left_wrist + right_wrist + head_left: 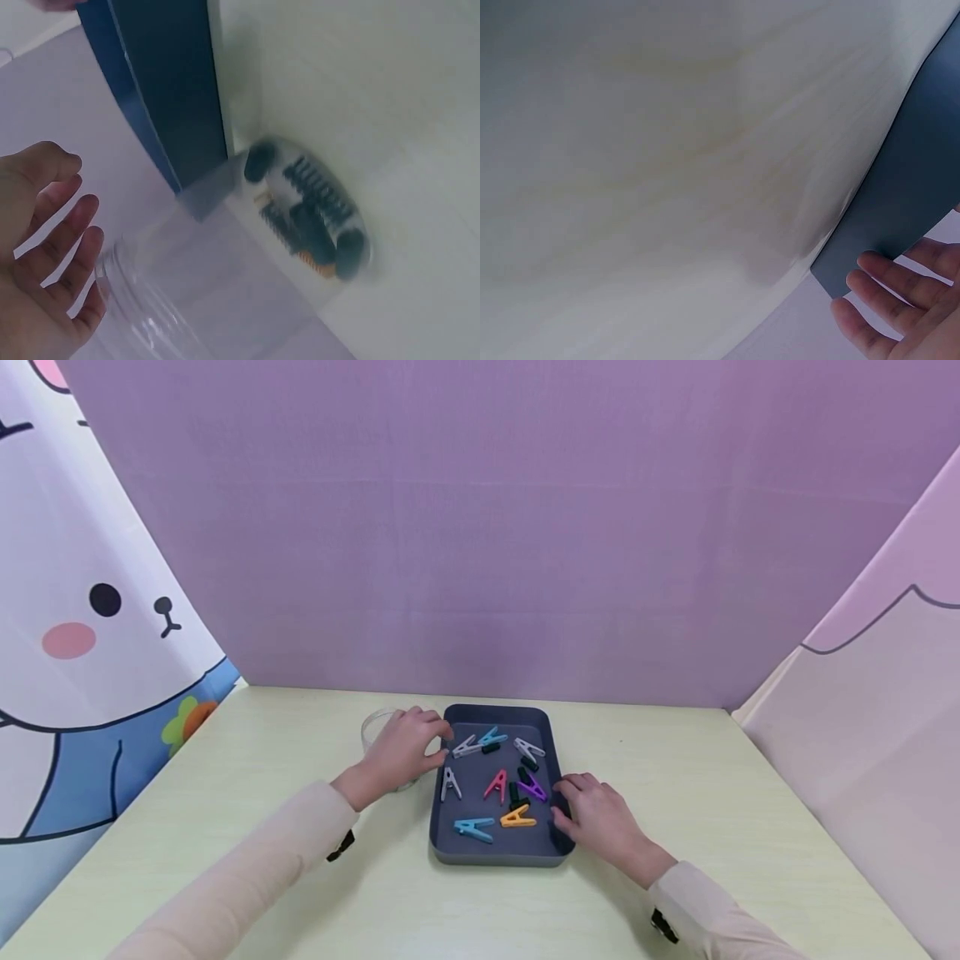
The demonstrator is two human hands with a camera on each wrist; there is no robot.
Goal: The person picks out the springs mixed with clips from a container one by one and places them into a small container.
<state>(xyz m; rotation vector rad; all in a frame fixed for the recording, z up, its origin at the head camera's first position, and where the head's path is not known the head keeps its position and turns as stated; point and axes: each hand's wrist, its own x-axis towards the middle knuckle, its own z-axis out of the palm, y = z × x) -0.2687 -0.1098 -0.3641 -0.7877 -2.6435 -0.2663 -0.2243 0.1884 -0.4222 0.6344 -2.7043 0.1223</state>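
Observation:
My left hand [401,750] hovers over a clear jar [373,727], beside the left rim of a dark grey tray [495,860]. Its fingers are loosely curved with nothing between them. In the left wrist view, dark pieces and an orange one show at the base of the clear jar [124,281]. My right hand [600,818] rests at the tray's right side, fingertips against the wall. Inside the tray lie clothespins: pink [497,785], purple [533,787], orange [517,817], light blue [472,829] and several pale ones, among small black pieces [529,763].
The tray and jar stand on a pale wooden table [675,768]. A purple cloth wall [487,527] rises behind it. On the left hangs a curtain with a cartoon animal [105,677]; on the right, a pink and white curtain [885,693].

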